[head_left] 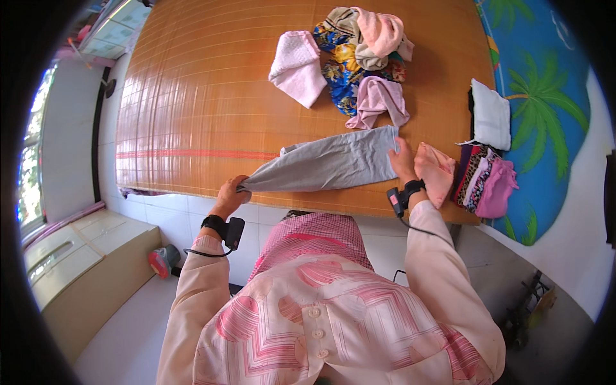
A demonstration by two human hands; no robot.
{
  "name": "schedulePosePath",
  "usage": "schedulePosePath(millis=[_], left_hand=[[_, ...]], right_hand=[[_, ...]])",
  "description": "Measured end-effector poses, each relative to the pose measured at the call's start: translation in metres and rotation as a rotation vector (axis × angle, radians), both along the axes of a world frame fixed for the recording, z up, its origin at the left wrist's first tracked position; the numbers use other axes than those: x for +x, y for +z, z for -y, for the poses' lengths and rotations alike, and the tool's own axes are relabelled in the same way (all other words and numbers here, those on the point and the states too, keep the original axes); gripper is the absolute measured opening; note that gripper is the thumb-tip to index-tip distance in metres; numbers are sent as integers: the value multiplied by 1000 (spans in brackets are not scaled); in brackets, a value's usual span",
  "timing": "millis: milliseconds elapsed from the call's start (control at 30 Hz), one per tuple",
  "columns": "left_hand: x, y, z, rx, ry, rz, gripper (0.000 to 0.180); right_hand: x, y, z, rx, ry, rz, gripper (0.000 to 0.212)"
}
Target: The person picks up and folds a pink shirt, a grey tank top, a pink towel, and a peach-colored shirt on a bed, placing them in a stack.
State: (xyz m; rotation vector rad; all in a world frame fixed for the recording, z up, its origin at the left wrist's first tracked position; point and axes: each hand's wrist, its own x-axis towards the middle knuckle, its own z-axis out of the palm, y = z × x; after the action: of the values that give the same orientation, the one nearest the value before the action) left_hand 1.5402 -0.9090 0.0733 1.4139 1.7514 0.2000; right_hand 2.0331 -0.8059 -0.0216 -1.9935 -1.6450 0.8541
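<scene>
A pair of light grey trousers (340, 159), laid lengthwise, stretches across the near part of the mat-covered bed (192, 96). Its narrow end, at the left, is gripped in my left hand (229, 195) at the bed's front edge. At the wide right end my right hand (403, 160) has its fingers closed on the hem. Some wrinkles run across the cloth near that hand. Just right of my right hand lies a folded peach-pink garment (436, 172). Both wrists wear black straps with small cabled devices.
Behind the trousers lies a heap of crumpled clothes (346, 83), with a pale pink cloth (296, 67) beside it. Folded garments (478, 183) and a white folded cloth (491, 119) stand at the right, by a blue palm-patterned panel (539, 96). A low cabinet (83, 256) is at the left.
</scene>
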Motion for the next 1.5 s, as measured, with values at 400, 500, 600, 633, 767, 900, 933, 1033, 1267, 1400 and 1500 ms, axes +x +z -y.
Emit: schedulePosePath(millis=[400, 500, 600, 633, 767, 900, 933, 1033, 1267, 1400, 1500], left_hand=[[-50, 56, -6, 276, 177, -398, 40], [-29, 57, -19, 342, 176, -582, 47], [4, 33, -20, 487, 74, -358, 42], [27, 23, -20, 522, 45, -307, 39], [129, 36, -23, 239, -28, -24, 28], [175, 19, -10, 120, 51, 245, 30], [182, 13, -8, 38, 127, 353, 35], [204, 19, -12, -321, 565, 771, 46], [201, 0, 4, -357, 666, 829, 26], [187, 17, 20, -350, 722, 760, 34], [174, 25, 35, -347, 687, 747, 36]], right_hand=[[-39, -42, -22, -176, 192, -31, 39], [-59, -10, -12, -350, 58, -127, 41], [-71, -21, -13, -217, 130, -65, 46], [-73, -34, -13, -45, 103, -55, 36], [-69, -43, -19, -58, 80, -42, 15], [-68, -14, -18, 54, 192, -190, 12], [-70, -5, -12, 57, 234, -281, 11], [-92, 52, 12, -121, 403, -535, 12], [-119, 96, 51, -154, 784, -649, 8], [-97, 51, 17, -173, 491, -277, 16], [-80, -5, -16, 30, 380, 85, 43]])
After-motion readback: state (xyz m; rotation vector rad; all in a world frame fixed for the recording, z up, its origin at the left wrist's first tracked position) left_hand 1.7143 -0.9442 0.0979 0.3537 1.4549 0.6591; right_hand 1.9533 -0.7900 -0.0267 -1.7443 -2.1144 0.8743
